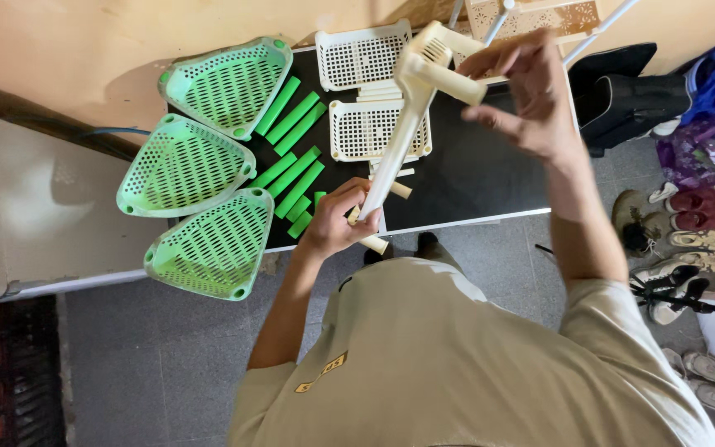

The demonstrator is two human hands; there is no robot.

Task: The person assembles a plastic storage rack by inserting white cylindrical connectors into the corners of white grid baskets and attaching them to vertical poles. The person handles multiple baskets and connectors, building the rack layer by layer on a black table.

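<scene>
The left hand (337, 222) is clenched around the lower end of a long cream plastic post (395, 145) — held above the black desk (473, 178). The right hand (523, 95) pinches a short cream plastic tube (455, 83) at the post's top — three green perforated plastic trays (184, 165) lie to the left.

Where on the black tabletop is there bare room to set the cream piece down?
The bare stretch of the black tabletop lies right of the lower cream basket, under the right hand, out to the table's right edge. The left side is crowded: three green triangular baskets and green tubes. Near the left hand, loose cream tubes lie at the front edge.
</scene>
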